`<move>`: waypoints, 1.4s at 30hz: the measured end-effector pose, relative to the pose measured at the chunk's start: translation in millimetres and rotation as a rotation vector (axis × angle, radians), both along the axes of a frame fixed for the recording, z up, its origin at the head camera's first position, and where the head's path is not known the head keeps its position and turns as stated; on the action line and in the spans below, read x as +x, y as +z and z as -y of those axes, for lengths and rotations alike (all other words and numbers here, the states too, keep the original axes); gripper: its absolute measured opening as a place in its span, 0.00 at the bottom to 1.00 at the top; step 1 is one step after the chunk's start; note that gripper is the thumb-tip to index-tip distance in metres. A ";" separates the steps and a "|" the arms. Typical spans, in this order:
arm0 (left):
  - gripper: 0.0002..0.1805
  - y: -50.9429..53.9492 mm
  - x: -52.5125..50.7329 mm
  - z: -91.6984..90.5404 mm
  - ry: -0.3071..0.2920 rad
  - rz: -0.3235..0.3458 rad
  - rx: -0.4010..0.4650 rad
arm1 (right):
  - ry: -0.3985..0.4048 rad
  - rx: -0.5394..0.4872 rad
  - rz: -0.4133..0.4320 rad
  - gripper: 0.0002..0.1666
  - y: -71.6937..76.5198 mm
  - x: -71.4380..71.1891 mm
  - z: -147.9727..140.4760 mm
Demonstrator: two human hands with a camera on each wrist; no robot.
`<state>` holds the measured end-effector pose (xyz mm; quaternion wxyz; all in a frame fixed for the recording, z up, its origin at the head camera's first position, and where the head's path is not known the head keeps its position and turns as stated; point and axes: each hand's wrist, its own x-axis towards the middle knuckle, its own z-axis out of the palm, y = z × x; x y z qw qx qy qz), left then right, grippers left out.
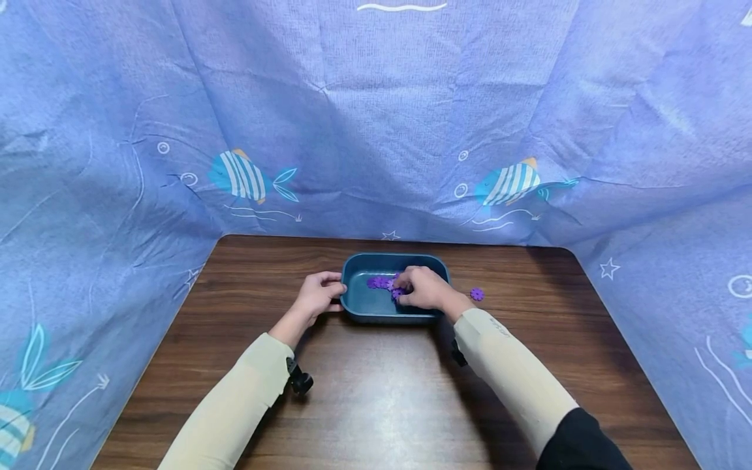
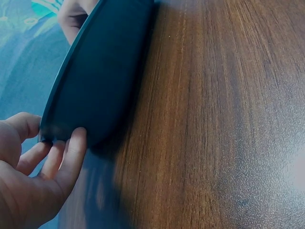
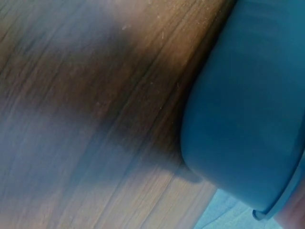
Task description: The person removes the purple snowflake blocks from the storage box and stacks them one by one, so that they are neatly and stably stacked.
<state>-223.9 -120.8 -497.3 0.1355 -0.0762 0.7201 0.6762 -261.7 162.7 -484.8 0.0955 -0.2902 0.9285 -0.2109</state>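
A dark teal rectangular bin (image 1: 367,305) stands near the table's far side. Inside it lie several small purple flower-shaped pieces (image 1: 378,282). My left hand (image 1: 317,295) holds the bin's left end; in the left wrist view, the thumb is at the rim and the fingers (image 2: 75,152) press the outer wall. My right hand (image 1: 425,288) reaches over the right side into the bin, its bent fingers among the purple pieces. Whether they pinch one is hidden. Only the outer wall of the bin (image 3: 248,105) fills the right part of the right wrist view.
One purple flower-shaped piece (image 1: 477,294) lies on the wooden table (image 1: 376,385), just right of the bin. A blue cloth (image 1: 376,130) with fish prints hangs behind and beside the table. A black camera mount (image 1: 299,380) is on the left wrist.
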 end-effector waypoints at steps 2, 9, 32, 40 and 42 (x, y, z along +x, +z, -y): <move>0.24 -0.2 0.2 0.3 -0.001 -0.002 -0.007 | 0.005 -0.017 -0.008 0.16 1.0 0.5 -1.9; 0.23 -0.8 -0.1 -0.2 0.003 -0.010 -0.015 | 0.023 -0.049 -0.053 0.18 2.5 0.8 -7.4; 0.24 3.3 1.5 -0.1 -0.009 -0.001 -0.023 | -0.106 -0.313 -0.110 0.17 13.9 7.5 -54.2; 0.24 2.1 1.3 1.2 -0.013 0.005 -0.025 | -0.147 -0.388 -0.163 0.16 15.8 9.5 -75.4; 0.24 2.6 1.1 1.4 -0.014 0.003 -0.023 | -0.154 -0.396 -0.162 0.16 15.7 9.3 -81.0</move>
